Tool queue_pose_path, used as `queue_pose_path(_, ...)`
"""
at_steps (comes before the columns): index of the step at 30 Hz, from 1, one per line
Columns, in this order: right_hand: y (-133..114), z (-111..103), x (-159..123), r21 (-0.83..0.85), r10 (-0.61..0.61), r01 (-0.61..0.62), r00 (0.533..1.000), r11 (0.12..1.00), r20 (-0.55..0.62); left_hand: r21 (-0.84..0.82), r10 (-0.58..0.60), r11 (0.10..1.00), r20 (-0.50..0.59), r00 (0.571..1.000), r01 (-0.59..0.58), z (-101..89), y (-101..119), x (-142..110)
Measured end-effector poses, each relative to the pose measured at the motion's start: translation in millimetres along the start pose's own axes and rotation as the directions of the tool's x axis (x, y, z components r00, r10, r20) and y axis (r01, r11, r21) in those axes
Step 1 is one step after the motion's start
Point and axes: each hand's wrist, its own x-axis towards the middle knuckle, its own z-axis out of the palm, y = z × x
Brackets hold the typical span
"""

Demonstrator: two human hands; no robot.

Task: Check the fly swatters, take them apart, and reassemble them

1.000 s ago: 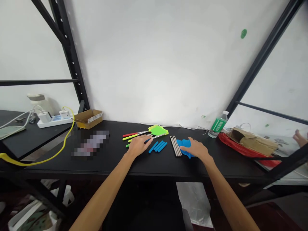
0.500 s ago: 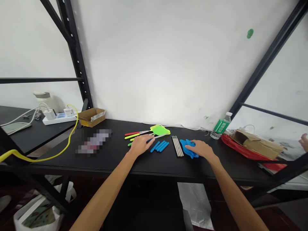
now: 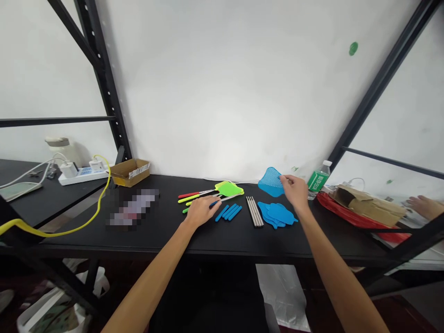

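Observation:
My right hand (image 3: 294,188) is closed on the edge of a blue mesh fly swatter head (image 3: 271,182), raised above the table. Several more blue swatter heads (image 3: 281,213) lie stacked beneath it. My left hand (image 3: 201,209) is closed on a metal rod with a blue handle (image 3: 215,202), low over the table. Behind that hand lie fly swatters with red, yellow and green handles (image 3: 189,196) and yellow-green heads (image 3: 229,188). Between my hands are several loose blue handles (image 3: 229,212) and a row of metal rods (image 3: 254,212).
A water bottle (image 3: 318,179) stands at the back right, beside brown cardboard on a red bag (image 3: 367,206). An open cardboard box (image 3: 131,173) sits back left, near a power strip (image 3: 83,175) and a yellow cable (image 3: 90,217). Another person's hand (image 3: 425,204) shows at the far right.
My right hand has lifted one blue swatter head off the stack, up and away from me. My left hand has stayed in place with the blue-handled rod.

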Motion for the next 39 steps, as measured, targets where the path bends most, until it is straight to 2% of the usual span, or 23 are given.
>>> queue_pose_path(1, -1, 13, -1, 0.171, 0.061, -0.061, 0.998, 0.983, 0.003, -0.001, -0.003, 1.0, -0.002, 1.0, 0.003, -0.2, 0, 0)
queue_pose_path(2, -3, 26, -4, 0.346, 0.131, -0.142, 0.99, 0.927, 0.055, -0.002, -0.005, 1.0, -0.004, 1.0, 0.005, -0.5, 0, 0)
queue_pose_path(4, -7, 54, -12, 0.594, 0.289, -0.354, 0.935, 0.722, 0.206, -0.004, -0.005, 1.0, -0.002, 1.0, 0.005, -1.0, 0, 0)
queue_pose_path(6, -10, 79, -22, 0.702, 0.331, -0.453, 0.889, 0.549, 0.315, -0.007, 0.002, 1.0, 0.001, 1.0, -0.002, -1.5, 0, 0)
queue_pose_path(7, -12, 88, -27, 0.727, 0.334, -0.474, 0.878, 0.497, 0.344, -0.007, 0.006, 1.0, 0.001, 1.0, -0.005, -1.8, 1, 0)
queue_pose_path(9, -13, 101, -36, 0.767, 0.299, -0.461, 0.885, 0.446, 0.357, -0.001, 0.008, 1.0, -0.003, 1.0, -0.008, -2.2, 0, 0)
queue_pose_path(12, -12, 110, -46, 0.802, 0.246, -0.411, 0.91, 0.433, 0.334, 0.012, 0.009, 1.0, -0.004, 1.0, -0.009, -2.2, 0, 0)
queue_pose_path(18, -11, 112, -53, 0.835, 0.154, -0.322, 0.947, 0.446, 0.283, 0.032, 0.007, 0.999, -0.017, 1.0, -0.006, -1.1, -4, 1)
queue_pose_path(24, -17, 114, -54, 0.839, 0.128, -0.399, 0.916, 0.369, 0.379, 0.055, -0.009, 0.998, -0.005, 1.0, 0.009, -2.0, -3, 3)
queue_pose_path(28, -19, 110, -55, 0.861, 0.16, -0.388, 0.922, 0.329, 0.354, 0.047, -0.009, 0.999, -0.019, 1.0, 0.01, -2.0, -2, 3)
queue_pose_path(34, -18, 110, -58, 0.848, 0.129, -0.39, 0.921, 0.358, 0.369, 0.044, -0.019, 0.999, -0.017, 1.0, 0.02, -2.4, -1, 3)
queue_pose_path(39, -16, 118, -58, 0.865, 0.163, -0.373, 0.927, 0.336, 0.337, 0.04, -0.03, 0.999, -0.019, 0.999, 0.031, -0.6, -3, 3)
